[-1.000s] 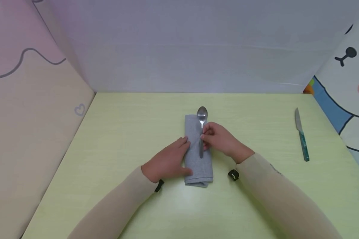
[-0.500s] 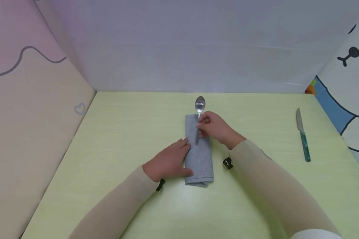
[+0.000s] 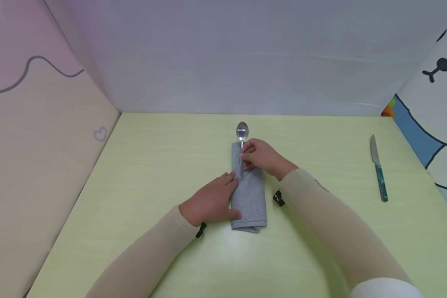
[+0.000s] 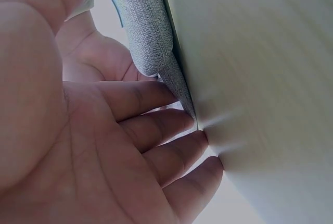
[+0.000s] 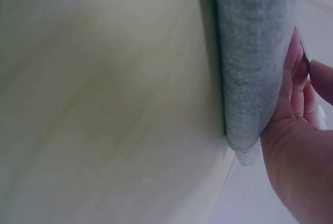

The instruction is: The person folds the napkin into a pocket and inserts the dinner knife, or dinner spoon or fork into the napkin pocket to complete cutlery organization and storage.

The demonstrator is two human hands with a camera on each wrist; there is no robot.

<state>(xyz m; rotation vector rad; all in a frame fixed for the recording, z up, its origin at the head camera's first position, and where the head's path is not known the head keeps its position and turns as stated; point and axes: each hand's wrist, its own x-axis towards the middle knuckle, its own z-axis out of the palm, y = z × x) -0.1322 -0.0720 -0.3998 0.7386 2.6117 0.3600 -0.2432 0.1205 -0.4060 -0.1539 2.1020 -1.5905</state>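
Observation:
A grey cloth napkin, folded into a long strip, lies in the middle of the table. Above its far half, my right hand pinches a metal spoon by the handle between thumb and fingers. The spoon's bowl points away, past the napkin's far end. My left hand rests along the napkin's left edge, fingers extended and thumb on the cloth. In the left wrist view, the fingertips touch the tabletop beside the napkin. Only a dark sliver of the spoon shows in the right wrist view.
A knife with a green handle lies at the right side of the pale yellow-green table. Light panels stand behind and on both sides of the table; the right one carries a cartoon print.
My right hand has carried the spoon away from me, then slightly left across the napkin. The left hand has stayed almost still on the napkin's edge.

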